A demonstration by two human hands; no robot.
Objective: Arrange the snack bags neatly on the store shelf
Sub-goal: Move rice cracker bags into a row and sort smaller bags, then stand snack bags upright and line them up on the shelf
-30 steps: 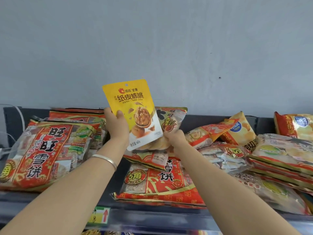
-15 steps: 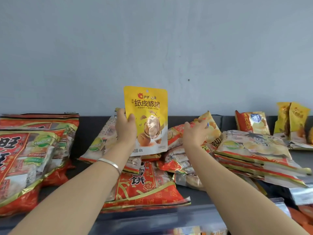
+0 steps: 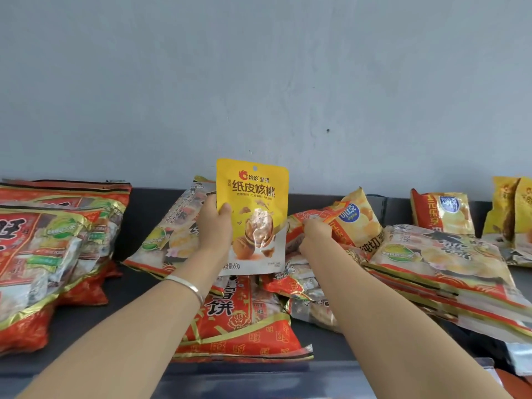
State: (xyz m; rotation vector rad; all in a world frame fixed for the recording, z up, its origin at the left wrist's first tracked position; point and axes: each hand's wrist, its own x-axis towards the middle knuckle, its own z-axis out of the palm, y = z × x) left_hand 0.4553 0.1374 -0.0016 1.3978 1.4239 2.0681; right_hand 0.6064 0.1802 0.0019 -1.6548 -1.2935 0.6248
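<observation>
While the left hand [image 3: 214,228] grips the yellow walnut pouch [image 3: 253,197] upright above the shelf [image 3: 86,321], the right hand [image 3: 315,236] clutches a red snack bag [image 3: 316,214] just beside it.

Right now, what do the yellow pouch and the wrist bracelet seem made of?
Yellow pouch: probably laminated plastic film, glossy; glare and creases over the printed walnut. Bracelet: looks like polished silvery metal, a thin band with bright highlights; which metal, cannot tell.
</observation>
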